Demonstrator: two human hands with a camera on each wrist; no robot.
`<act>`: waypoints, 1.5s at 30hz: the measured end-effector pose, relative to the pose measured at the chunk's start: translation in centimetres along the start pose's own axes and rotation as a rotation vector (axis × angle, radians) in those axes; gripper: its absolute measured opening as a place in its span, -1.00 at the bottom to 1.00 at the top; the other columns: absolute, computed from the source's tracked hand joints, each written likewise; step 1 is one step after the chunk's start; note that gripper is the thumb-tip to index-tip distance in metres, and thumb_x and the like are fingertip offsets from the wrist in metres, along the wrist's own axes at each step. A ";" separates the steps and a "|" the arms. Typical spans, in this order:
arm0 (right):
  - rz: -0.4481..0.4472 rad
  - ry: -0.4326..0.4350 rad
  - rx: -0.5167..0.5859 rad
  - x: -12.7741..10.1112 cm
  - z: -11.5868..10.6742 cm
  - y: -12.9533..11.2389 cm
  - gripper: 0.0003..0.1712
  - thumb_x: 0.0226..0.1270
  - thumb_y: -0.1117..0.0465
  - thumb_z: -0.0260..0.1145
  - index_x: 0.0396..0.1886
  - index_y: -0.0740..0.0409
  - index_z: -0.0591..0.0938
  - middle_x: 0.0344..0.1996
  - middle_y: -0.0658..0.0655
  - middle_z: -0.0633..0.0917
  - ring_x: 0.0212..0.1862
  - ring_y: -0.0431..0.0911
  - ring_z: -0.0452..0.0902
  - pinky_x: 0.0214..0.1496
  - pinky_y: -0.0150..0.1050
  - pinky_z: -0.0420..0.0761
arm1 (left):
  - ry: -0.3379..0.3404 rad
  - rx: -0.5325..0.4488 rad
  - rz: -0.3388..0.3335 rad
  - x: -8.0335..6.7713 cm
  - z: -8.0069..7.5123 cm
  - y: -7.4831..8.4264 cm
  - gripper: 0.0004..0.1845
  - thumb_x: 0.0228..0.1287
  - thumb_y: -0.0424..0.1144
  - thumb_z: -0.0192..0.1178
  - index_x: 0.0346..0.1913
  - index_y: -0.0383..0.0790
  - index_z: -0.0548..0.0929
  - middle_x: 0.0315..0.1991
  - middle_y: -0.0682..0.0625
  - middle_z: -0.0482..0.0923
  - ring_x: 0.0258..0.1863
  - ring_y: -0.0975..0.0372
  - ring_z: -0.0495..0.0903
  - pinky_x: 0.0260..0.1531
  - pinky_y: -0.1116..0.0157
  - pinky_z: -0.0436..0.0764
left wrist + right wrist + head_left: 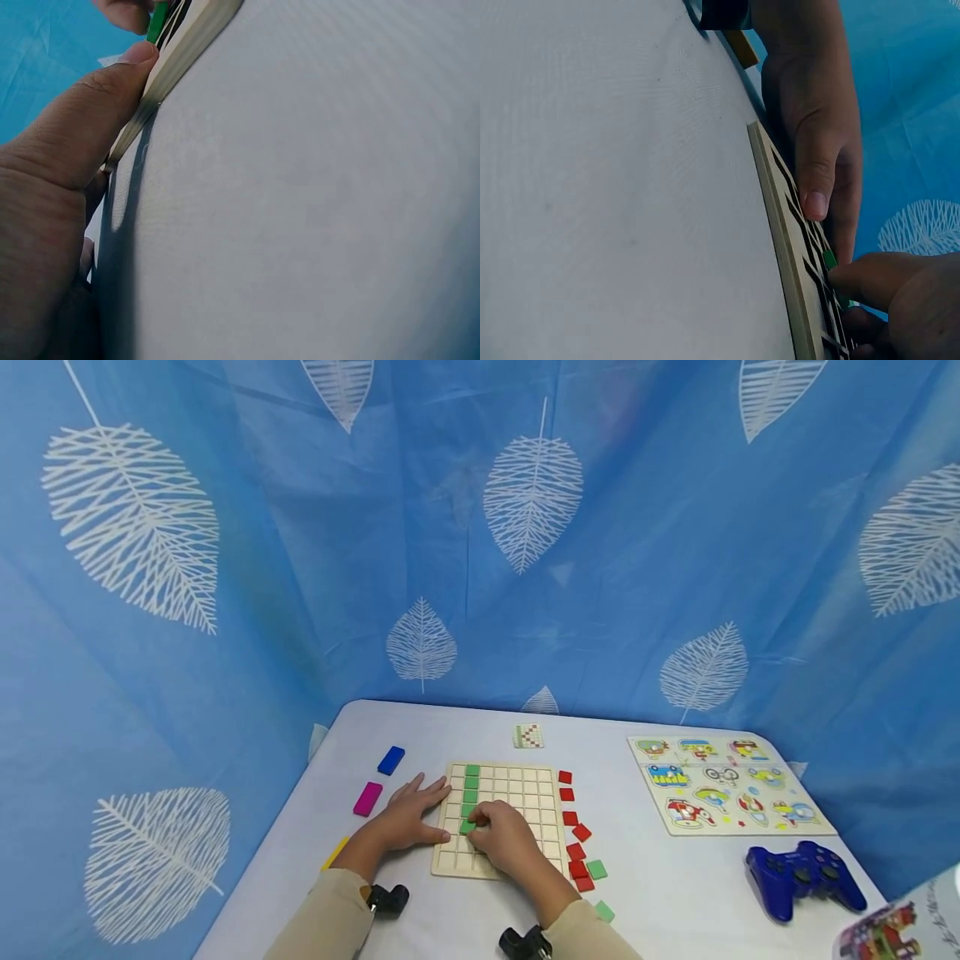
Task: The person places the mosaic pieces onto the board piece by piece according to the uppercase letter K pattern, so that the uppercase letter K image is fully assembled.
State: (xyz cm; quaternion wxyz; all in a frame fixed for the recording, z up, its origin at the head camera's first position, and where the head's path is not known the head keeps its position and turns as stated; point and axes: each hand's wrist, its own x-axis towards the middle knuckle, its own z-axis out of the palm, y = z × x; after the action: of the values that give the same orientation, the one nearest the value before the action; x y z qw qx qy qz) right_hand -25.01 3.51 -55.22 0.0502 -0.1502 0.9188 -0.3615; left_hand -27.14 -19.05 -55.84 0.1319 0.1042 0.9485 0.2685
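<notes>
Grid board (517, 793), R hand (504, 837) pinching 1 green tile (467, 827), L hand (408, 817) flat on edge

A bright blue fabric curtain printed with large white skeleton leaves (532, 485) fills the whole backdrop, hanging in soft folds and wrapping around three sides like a booth. In front of it stands a white rectangular surface with rounded corners (675, 893), covered in a fine woven cloth whose texture shows in the wrist views. The curtain meets the surface along its far edge and drops past both side edges. Light is even and soft, with faint shadows on the cloth. The blue cloth hides any wall behind it. No floor or window shows in any view.
</notes>
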 end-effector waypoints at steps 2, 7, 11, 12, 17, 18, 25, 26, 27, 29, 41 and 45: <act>0.008 -0.001 -0.021 0.2 0.1 -0.2 -0.88 0.28 0.20 0.50 -0.19 -0.03 0.78 -0.31 -0.12 0.61 -0.25 -0.19 0.48 -0.21 -0.23 0.54 | -0.001 0.004 -0.006 0.0 -0.1 0.1 0.01 0.07 0.32 0.50 0.60 0.34 0.31 0.69 0.22 0.08 0.72 -0.11 -0.21 0.41 -0.51 0.12; 0.020 0.001 -0.037 0.5 0.2 -0.6 -0.88 0.26 0.25 0.48 -0.22 -0.04 0.78 -0.42 -0.10 0.55 -0.37 -0.18 0.42 -0.41 -0.31 0.43 | 0.001 -0.003 -0.012 0.2 -0.1 0.1 0.01 0.06 0.31 0.52 0.60 0.35 0.31 0.69 0.23 0.08 0.72 -0.11 -0.22 0.40 -0.53 0.11; 0.010 -0.015 -0.034 0.1 0.0 -0.6 -0.87 0.29 0.26 0.47 -0.20 -0.04 0.80 -0.42 -0.09 0.54 -0.35 -0.17 0.41 -0.39 -0.30 0.41 | -0.002 -0.011 -0.013 0.2 0.0 0.1 0.01 0.06 0.30 0.52 0.60 0.35 0.32 0.69 0.23 0.08 0.71 -0.11 -0.21 0.41 -0.52 0.10; 0.001 -0.024 -0.026 0.0 -0.2 -0.5 -0.87 0.29 0.26 0.47 -0.19 -0.03 0.80 -0.40 -0.09 0.55 -0.33 -0.17 0.41 -0.36 -0.29 0.42 | 0.000 -0.011 -0.013 0.2 0.0 0.1 0.00 0.06 0.30 0.52 0.59 0.34 0.32 0.69 0.23 0.09 0.71 -0.11 -0.21 0.41 -0.52 0.11; -0.030 -0.076 0.087 -0.8 -2.2 1.1 -0.72 0.37 0.17 0.46 0.06 -0.03 0.77 -0.21 -0.08 0.63 -0.17 -0.16 0.50 -0.14 -0.24 0.55 | -0.003 -0.012 -0.011 0.2 0.3 0.1 0.01 0.06 0.32 0.51 0.60 0.36 0.31 0.69 0.24 0.06 0.71 -0.11 -0.21 0.42 -0.51 0.12; -0.027 -0.073 0.105 -1.0 -2.9 1.7 -0.68 0.39 0.15 0.46 0.12 -0.04 0.75 -0.17 -0.08 0.64 -0.14 -0.17 0.51 -0.11 -0.25 0.57 | -0.006 -0.015 -0.011 0.3 0.4 0.1 0.02 0.06 0.32 0.51 0.60 0.36 0.30 0.69 0.24 0.05 0.72 -0.11 -0.21 0.42 -0.51 0.12; 0.103 -0.007 0.107 -3.5 -9.7 6.7 -0.66 0.35 0.19 0.51 0.09 -0.04 0.72 -0.15 -0.04 0.65 -0.14 -0.12 0.51 -0.17 -0.24 0.59 | 0.019 -0.012 -0.018 0.5 0.3 0.1 0.04 0.03 0.30 0.53 0.60 0.38 0.28 0.69 0.29 0.05 0.72 -0.06 -0.24 0.44 -0.49 0.11; 0.127 -0.026 0.091 -4.1 -10.6 7.5 -0.68 0.32 0.20 0.52 0.05 -0.05 0.72 -0.17 -0.03 0.64 -0.15 -0.10 0.49 -0.17 -0.22 0.58 | 0.021 -0.011 -0.020 0.5 0.3 0.1 0.04 0.03 0.30 0.53 0.60 0.38 0.29 0.69 0.29 0.05 0.72 -0.06 -0.23 0.43 -0.49 0.11; 0.155 -0.049 0.068 -4.7 -11.3 8.3 -0.68 0.29 0.20 0.55 0.02 -0.07 0.72 -0.19 -0.04 0.63 -0.15 -0.10 0.48 -0.16 -0.22 0.57 | 0.019 -0.011 -0.024 0.5 0.3 0.0 0.04 0.02 0.30 0.54 0.60 0.38 0.29 0.69 0.29 0.05 0.72 -0.06 -0.24 0.43 -0.49 0.11; 0.195 -0.108 0.022 -6.0 -12.4 9.8 -0.69 0.23 0.21 0.58 -0.06 -0.10 0.72 -0.22 -0.04 0.61 -0.15 -0.09 0.45 -0.13 -0.21 0.53 | 0.014 -0.012 -0.035 0.5 0.4 -0.1 0.05 0.01 0.30 0.54 0.60 0.39 0.28 0.69 0.30 0.04 0.72 -0.05 -0.24 0.43 -0.49 0.10; 0.274 -0.040 -0.052 -8.3 -12.8 12.6 -0.83 0.31 0.25 0.50 -0.18 -0.12 0.77 -0.28 -0.06 0.60 -0.16 -0.12 0.45 -0.07 -0.15 0.51 | 0.012 -0.026 -0.031 0.4 0.3 0.1 0.04 0.04 0.26 0.55 0.60 0.36 0.29 0.69 0.29 0.04 0.72 -0.05 -0.26 0.45 -0.50 0.06; 0.288 -0.053 -0.033 -8.5 -12.9 12.6 -0.73 0.24 0.27 0.54 -0.10 -0.11 0.77 -0.23 -0.05 0.60 -0.16 -0.11 0.43 -0.12 -0.16 0.48 | 0.012 -0.023 -0.037 0.3 0.2 0.2 0.04 0.03 0.27 0.55 0.60 0.37 0.29 0.69 0.29 0.03 0.72 -0.06 -0.25 0.44 -0.49 0.08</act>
State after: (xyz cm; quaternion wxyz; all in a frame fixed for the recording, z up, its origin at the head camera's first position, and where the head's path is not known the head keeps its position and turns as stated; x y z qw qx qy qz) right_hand -22.55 23.31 -54.41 0.1231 -0.0270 0.9350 -0.3315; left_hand -27.38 -18.73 -55.98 0.1322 0.0835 0.9479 0.2776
